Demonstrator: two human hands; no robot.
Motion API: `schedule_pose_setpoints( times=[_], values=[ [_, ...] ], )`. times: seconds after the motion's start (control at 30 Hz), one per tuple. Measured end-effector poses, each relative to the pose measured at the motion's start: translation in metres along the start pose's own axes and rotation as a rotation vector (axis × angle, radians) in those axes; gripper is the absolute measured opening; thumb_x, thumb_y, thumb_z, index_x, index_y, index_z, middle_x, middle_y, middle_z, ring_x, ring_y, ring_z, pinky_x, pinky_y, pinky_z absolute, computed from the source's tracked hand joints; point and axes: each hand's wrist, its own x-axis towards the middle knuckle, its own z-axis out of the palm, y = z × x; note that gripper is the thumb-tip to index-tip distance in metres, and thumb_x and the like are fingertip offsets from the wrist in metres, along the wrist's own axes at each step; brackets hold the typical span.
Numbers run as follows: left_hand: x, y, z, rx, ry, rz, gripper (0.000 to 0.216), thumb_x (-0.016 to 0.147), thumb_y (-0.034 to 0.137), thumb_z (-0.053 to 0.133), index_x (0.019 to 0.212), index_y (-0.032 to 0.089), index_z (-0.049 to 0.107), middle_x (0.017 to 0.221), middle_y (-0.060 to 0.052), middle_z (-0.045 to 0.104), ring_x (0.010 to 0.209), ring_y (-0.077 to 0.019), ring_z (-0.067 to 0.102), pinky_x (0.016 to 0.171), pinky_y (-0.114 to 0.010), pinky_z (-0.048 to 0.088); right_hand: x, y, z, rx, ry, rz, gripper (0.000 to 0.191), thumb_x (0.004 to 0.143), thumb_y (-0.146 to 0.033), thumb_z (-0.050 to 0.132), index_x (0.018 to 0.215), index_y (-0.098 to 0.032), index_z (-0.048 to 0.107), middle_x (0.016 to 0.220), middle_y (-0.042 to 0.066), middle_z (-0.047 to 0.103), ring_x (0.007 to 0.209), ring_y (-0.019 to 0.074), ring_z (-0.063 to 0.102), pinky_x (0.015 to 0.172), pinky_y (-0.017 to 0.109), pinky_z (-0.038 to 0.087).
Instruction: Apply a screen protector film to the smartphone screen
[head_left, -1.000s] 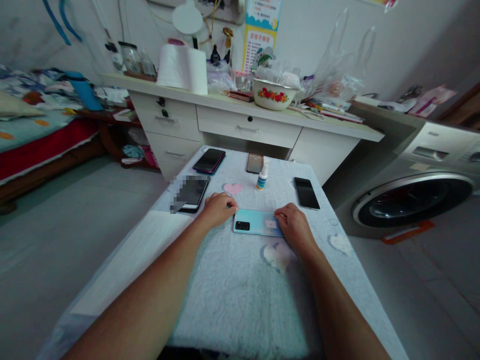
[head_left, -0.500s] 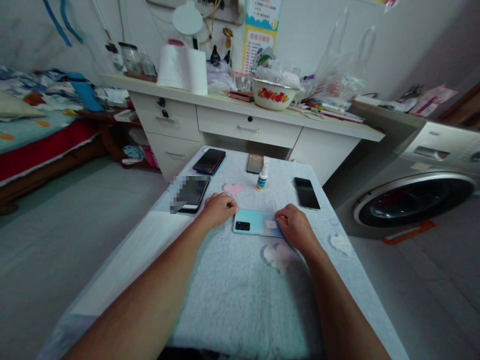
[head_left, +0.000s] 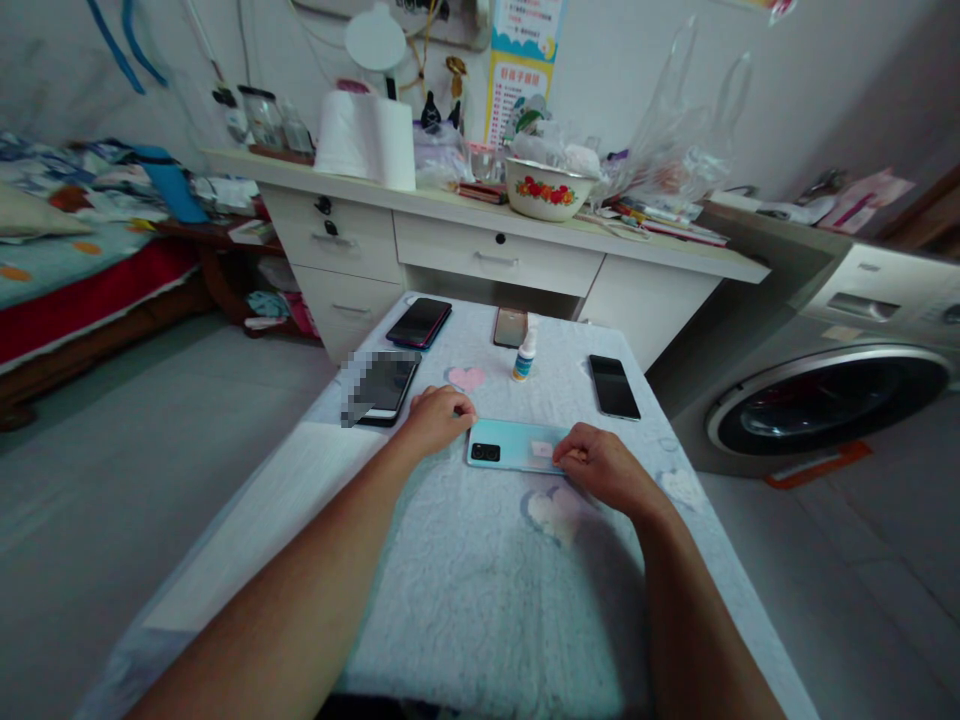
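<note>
A light-blue smartphone (head_left: 514,455) lies face down on the cloth-covered table, with its camera block at the left end and a small pale label near the right. My left hand (head_left: 441,418) is closed, its fingertips pinching at the phone's upper left corner. Over the phone's right end is my right hand (head_left: 600,465). Its fingers are bent and pressed together beside the label; whatever is between them, if anything, is hidden. A small white spray bottle (head_left: 523,360) with a blue-and-yellow label stands just behind the phone.
Around the table (head_left: 480,600) lie a dark phone (head_left: 615,387) at right, another phone (head_left: 511,327) at the back, a stacked dark phone (head_left: 420,322) at back left and a black device (head_left: 390,385) nearer. Behind is a cabinet (head_left: 495,245); a washing machine (head_left: 810,330) stands at right.
My right hand has shifted slightly toward me, its fingertips sliding from the phone's upper edge to below the label. My left hand and the phone stay in place.
</note>
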Motion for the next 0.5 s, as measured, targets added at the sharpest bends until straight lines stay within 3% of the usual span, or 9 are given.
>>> schedule_pose_setpoints(
  times=[0.2, 0.5],
  values=[
    [0.0, 0.002, -0.001, -0.008, -0.003, -0.003, 0.017, 0.077, 0.031, 0.057, 0.08, 0.023, 0.072, 0.096, -0.002, 0.07, 0.098, -0.0233, 0.059, 0.088, -0.035, 0.041, -0.001, 0.001, -0.001, 0.01, -0.017, 0.029, 0.022, 0.073, -0.008, 0.053, 0.076, -0.018, 0.073, 0.081, 0.003, 0.066, 0.066, 0.0125, 0.057, 0.063, 0.023, 0.041],
    [-0.001, 0.003, -0.002, -0.008, -0.007, -0.012, 0.017, 0.077, 0.031, 0.057, 0.08, 0.024, 0.072, 0.096, -0.002, 0.071, 0.098, -0.0223, 0.059, 0.087, -0.034, 0.041, 0.009, 0.005, 0.01, -0.088, 0.167, -0.004, 0.018, 0.081, -0.014, 0.056, 0.082, -0.016, 0.073, 0.085, 0.005, 0.064, 0.077, 0.015, 0.059, 0.073, 0.025, 0.042]
  ],
)
